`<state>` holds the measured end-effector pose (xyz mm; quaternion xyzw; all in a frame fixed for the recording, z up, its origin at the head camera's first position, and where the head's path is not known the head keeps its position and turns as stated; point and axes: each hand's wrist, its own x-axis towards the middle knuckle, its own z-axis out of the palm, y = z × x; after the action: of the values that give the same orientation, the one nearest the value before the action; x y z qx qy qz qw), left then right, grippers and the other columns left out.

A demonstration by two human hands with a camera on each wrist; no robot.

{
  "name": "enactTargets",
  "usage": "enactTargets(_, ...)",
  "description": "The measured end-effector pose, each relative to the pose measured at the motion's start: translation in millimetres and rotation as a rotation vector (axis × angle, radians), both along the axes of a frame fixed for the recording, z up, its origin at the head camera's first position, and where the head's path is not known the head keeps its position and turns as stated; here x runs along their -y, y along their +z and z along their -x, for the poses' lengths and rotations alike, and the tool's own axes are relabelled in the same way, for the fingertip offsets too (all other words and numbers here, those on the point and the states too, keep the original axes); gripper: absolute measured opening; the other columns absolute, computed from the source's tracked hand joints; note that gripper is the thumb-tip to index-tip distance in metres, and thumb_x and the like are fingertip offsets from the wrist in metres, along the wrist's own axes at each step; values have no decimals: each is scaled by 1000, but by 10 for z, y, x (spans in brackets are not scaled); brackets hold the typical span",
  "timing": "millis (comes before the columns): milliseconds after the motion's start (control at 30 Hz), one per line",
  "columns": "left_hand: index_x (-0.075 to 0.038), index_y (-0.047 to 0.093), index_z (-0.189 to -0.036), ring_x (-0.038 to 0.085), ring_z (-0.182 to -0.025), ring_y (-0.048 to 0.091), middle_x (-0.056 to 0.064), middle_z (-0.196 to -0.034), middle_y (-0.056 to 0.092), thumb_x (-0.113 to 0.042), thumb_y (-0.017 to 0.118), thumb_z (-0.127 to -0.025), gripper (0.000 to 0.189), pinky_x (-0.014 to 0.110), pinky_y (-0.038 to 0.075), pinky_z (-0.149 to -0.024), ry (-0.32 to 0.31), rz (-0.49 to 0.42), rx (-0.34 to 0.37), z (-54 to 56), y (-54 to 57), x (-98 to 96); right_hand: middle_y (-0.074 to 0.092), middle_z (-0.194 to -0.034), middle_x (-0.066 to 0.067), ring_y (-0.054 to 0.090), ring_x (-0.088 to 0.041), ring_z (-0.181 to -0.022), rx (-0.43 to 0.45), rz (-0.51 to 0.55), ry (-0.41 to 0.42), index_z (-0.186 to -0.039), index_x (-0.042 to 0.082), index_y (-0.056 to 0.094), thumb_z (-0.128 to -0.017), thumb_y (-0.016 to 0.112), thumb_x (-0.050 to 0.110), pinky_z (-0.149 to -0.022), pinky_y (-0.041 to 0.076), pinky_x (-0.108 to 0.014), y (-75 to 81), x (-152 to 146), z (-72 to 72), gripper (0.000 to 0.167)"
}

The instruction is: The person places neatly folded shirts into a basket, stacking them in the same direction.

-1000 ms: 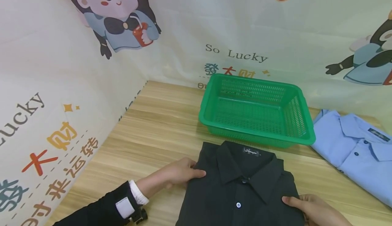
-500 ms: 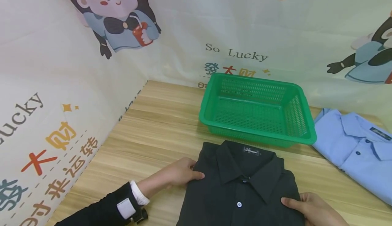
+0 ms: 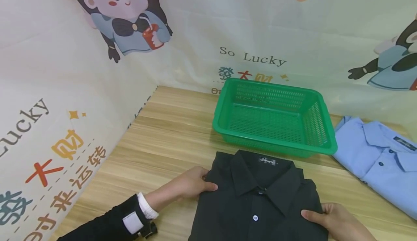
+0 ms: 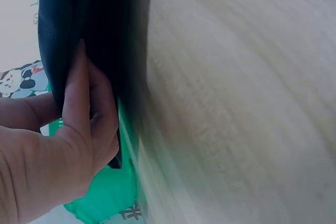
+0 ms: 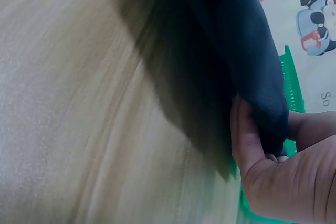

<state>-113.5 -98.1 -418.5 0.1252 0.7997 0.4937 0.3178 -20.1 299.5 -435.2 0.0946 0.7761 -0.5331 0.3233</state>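
Note:
A folded black button-up shirt (image 3: pixel 234 208), collar toward the back, lies between both hands in the head view. My left hand (image 3: pixel 193 183) pinches its left edge, thumb on top and fingers underneath. At the opposite edge my right hand (image 3: pixel 337 221) grips the cloth the same way. The left wrist view shows the left fingers (image 4: pixel 79 93) tucked under the dark fabric (image 4: pixel 55 30), which stands above the wood surface. Seen from the right wrist, the fingers (image 5: pixel 244 129) reach beneath the shirt (image 5: pixel 247 45), and a shadow falls on the table. The shirt's lower part is out of frame.
Just behind the shirt stands a green perforated plastic basket (image 3: pixel 277 146) with nothing in it. A folded light-blue shirt (image 3: pixel 371 161) lies to the right. The wooden table (image 3: pixel 156 132) meets a printed cloth backdrop (image 3: pixel 192 34) at the back and left.
My right hand and the black shirt's right edge have shifted slightly to the right. The left hand keeps its hold in nearly the same place.

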Motion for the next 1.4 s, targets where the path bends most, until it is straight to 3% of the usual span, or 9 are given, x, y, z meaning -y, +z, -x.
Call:
enactTargets(367, 2, 70, -121, 10, -71, 62, 2, -89, 74, -11, 70, -97, 27, 26, 52, -70, -59, -31, -27, -31, 237, 93, 74, -81, -7, 72, -29, -79, -16, 32, 29, -110, 0, 71, -107, 57, 37, -74, 59, -47, 226, 16, -69, 40)
enactTargets(467, 1, 70, -118, 10, -78, 64, 1, -92, 75, -12, 70, -97, 24, 26, 52, -74, -79, -43, -36, -44, 355, 131, 72, -78, -6, 72, -29, -80, -20, 11, 34, -105, 2, 71, -108, 56, 38, -74, 59, -48, 338, 38, -71, 39)
enactTargets(667, 6, 66, -121, 16, -84, 72, 8, -100, 75, -6, 68, -98, 26, 30, 60, -73, -71, -168, 69, -94, 652, 184, 71, -77, -4, 71, -28, -82, -33, -27, 52, -100, 4, 70, -109, 54, 38, -75, 58, -46, 565, 53, -106, 38)
enactTargets(833, 6, 63, -126, 21, -88, 74, 11, -111, 73, -7, 67, -99, 31, 36, 62, -75, -80, -174, 61, -99, 957, 200, 72, -80, -3, 71, -26, -83, -36, 87, 50, -100, 9, 71, -110, 52, 35, -76, 58, -48, 757, 13, -92, 34)
enactTargets(900, 6, 62, -130, 23, -90, 75, 12, -116, 72, -8, 67, -99, 34, 38, 62, -77, -87, -168, 43, -71, 1095, 196, 72, -80, -3, 71, -25, -84, -43, 79, 23, -96, 11, 71, -110, 53, 34, -77, 58, -48, 875, 13, -71, 33)
enactTargets(1000, 5, 60, -134, 25, -94, 75, 14, -122, 70, -9, 67, -100, 37, 40, 62, -80, -99, -157, 4, 5, 1285, 172, 67, -74, -2, 69, -22, -86, -81, -81, -34, -79, 13, 65, -108, 56, 37, -77, 58, -44, 1090, 35, -31, 39)
enactTargets(1100, 5, 59, -135, 25, -94, 75, 15, -121, 70, -9, 66, -101, 38, 40, 62, -81, -108, -144, -35, 110, 1453, 125, 66, -76, -1, 67, -16, -87, -142, -205, -68, -75, 11, 63, -108, 57, 37, -79, 57, -41, 1274, 10, 41, 42)
enactTargets(1267, 4, 61, -132, 25, -93, 75, 15, -114, 73, -8, 64, -102, 33, 41, 61, -82, -95, -122, -109, 303, 1683, 14, 72, -83, -1, 69, -13, -85, -274, -283, -63, -85, 6, 69, -108, 57, 33, -79, 57, -39, 1481, -125, 214, 37)
enactTargets(1400, 3, 64, -128, 25, -92, 75, 16, -111, 73, -9, 64, -103, 28, 40, 61, -83, -62, -104, -168, 480, 1773, -102, 74, -86, 0, 70, -13, -85, -334, -297, -30, -90, 6, 70, -109, 56, 30, -81, 58, -40, 1609, -224, 409, 33)
